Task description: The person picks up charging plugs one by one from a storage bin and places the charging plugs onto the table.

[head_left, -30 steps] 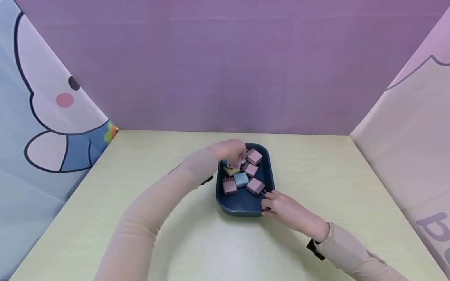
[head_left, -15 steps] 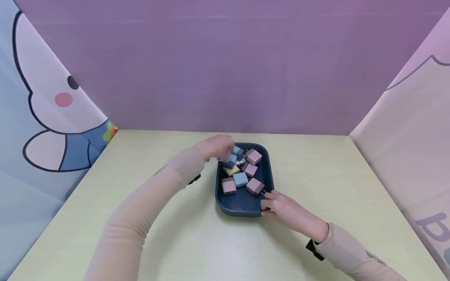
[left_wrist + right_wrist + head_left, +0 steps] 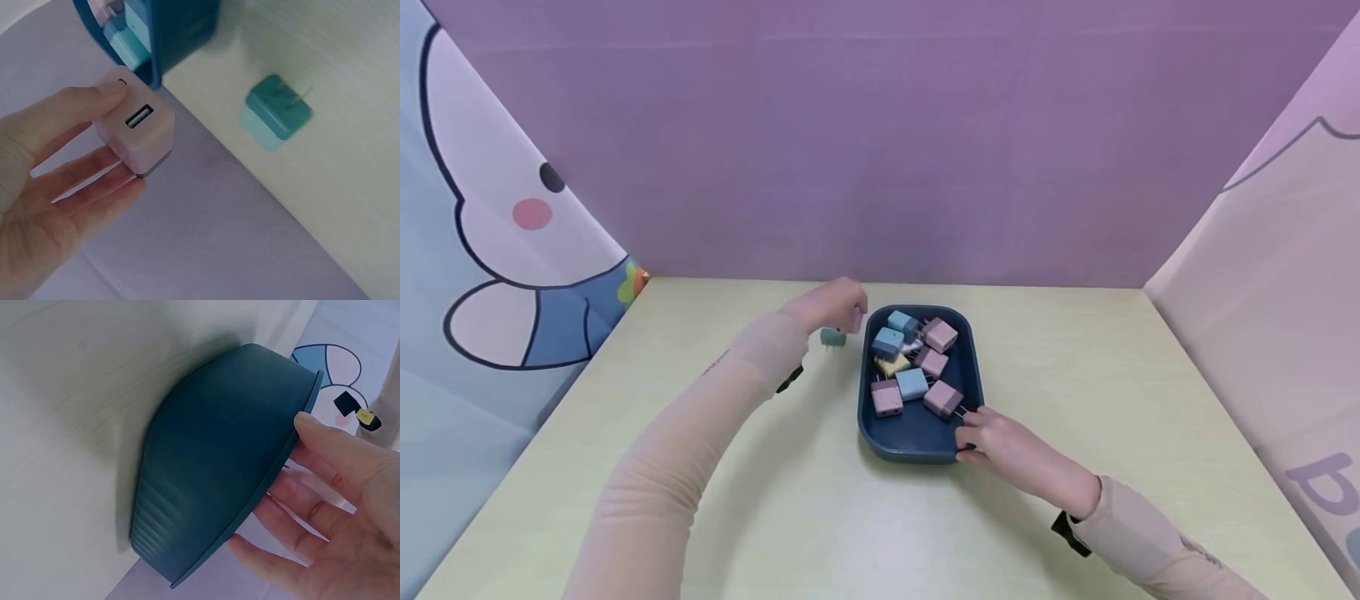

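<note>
My left hand (image 3: 831,302) pinches a pink USB charger (image 3: 145,139) between thumb and fingers, just left of the dark blue tray (image 3: 917,437). The charger's USB port faces the left wrist camera. Below this hand, a teal charger (image 3: 832,337) lies on the table, prongs showing in the left wrist view. At the tray's near right corner, my right hand (image 3: 1009,448) grips the rim; the right wrist view shows the thumb on the edge. Inside the tray are several pink chargers (image 3: 940,335), blue chargers (image 3: 912,384) and a yellow charger (image 3: 892,365), partly covered.
The pale wood-look table (image 3: 880,533) extends around the tray. A purple backdrop (image 3: 880,150) rises behind its far edge. Printed cloth panels stand at both sides, the left panel (image 3: 512,250) with a cartoon figure.
My left hand has moved left out of the tray with the pink charger, uncovering blue chargers there. The teal charger on the table has come into view. My right hand stays at the rim.
</note>
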Action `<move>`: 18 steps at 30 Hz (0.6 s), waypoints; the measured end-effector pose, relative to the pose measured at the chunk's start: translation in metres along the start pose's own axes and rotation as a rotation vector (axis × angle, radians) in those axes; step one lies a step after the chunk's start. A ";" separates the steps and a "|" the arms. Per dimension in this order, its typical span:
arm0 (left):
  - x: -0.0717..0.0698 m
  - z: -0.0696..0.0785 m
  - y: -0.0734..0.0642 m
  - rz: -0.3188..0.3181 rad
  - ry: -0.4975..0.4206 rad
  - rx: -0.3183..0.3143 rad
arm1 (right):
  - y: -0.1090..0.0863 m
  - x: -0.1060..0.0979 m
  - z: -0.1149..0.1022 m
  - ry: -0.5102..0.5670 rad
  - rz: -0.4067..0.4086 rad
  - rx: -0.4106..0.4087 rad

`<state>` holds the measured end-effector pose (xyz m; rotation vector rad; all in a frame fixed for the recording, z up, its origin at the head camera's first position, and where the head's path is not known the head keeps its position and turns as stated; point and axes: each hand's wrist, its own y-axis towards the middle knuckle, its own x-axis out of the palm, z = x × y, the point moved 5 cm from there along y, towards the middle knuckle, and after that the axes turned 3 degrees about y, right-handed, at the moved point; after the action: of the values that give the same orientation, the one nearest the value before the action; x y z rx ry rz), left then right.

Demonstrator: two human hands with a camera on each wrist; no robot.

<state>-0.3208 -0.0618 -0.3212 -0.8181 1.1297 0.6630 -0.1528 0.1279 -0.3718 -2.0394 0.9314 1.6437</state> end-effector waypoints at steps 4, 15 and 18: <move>0.002 -0.013 0.000 0.013 -0.008 -0.015 | 0.000 0.000 0.000 0.001 -0.001 0.004; 0.015 -0.054 0.001 0.017 -0.068 -0.118 | 0.000 0.000 0.000 0.008 0.021 -0.018; 0.017 -0.062 0.000 0.027 -0.070 -0.138 | 0.001 0.001 0.001 0.006 0.018 -0.008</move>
<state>-0.3471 -0.1127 -0.3506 -0.8909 1.0414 0.7934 -0.1537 0.1278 -0.3726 -2.0482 0.9492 1.6540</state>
